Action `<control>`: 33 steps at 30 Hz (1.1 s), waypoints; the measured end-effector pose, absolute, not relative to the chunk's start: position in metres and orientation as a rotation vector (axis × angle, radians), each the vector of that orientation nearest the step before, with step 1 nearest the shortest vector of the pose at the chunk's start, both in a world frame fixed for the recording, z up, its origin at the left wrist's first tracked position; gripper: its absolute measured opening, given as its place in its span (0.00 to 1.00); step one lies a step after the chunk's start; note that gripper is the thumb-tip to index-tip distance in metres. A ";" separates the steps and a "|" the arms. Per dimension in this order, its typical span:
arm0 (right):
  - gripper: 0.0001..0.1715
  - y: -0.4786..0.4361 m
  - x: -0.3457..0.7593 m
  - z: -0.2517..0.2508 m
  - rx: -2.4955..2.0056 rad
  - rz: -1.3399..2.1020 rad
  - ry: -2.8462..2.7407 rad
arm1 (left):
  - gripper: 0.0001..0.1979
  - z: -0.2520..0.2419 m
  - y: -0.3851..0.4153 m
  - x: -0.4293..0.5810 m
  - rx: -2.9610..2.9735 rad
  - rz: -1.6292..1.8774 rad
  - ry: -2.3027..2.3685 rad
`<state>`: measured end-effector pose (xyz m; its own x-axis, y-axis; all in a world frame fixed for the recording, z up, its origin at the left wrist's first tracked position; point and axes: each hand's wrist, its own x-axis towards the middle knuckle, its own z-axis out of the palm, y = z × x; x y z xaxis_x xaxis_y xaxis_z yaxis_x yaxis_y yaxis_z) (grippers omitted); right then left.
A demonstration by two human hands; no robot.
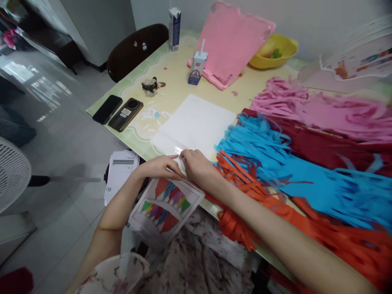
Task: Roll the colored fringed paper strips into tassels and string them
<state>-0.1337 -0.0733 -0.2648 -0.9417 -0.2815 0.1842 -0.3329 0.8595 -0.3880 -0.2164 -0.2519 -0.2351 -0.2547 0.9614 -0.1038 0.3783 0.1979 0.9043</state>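
My left hand and my right hand meet at the near edge of the table, fingers pinched together on the corner of a clear plastic sleeve with white paper in it. Just below them, on my lap, lies a printed card showing coloured fringe garlands. To the right of my right arm lie fringed tissue paper strips: orange, blue, dark red and pink.
Two phones lie at the table's left edge, with a small black clip behind them. Two drink cartons, a pink paper stack and a yellow bowl stand at the back. A dark chair is at the far left corner.
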 end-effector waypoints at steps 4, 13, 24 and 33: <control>0.10 -0.062 -0.130 -0.249 0.298 1.004 -2.855 | 0.07 -0.238 -0.251 -0.216 1.262 1.055 1.769; 0.22 -0.010 -0.063 -0.171 -0.308 2.196 -1.935 | 0.07 -0.189 -0.259 -0.193 1.362 1.348 1.814; 0.19 -0.003 0.098 -0.114 -0.354 1.359 -2.016 | 0.08 -0.146 -0.115 -0.089 1.744 1.494 1.814; 0.15 0.020 0.143 -0.163 -0.662 1.442 -2.153 | 0.08 -0.176 -0.080 -0.034 1.585 1.255 1.645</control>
<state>0.1430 0.0202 -0.1633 -0.7771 0.6198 0.1095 0.1347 0.3337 -0.9330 -0.0339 -0.0801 -0.1765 -0.1725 0.9594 0.2233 0.4687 -0.1195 0.8752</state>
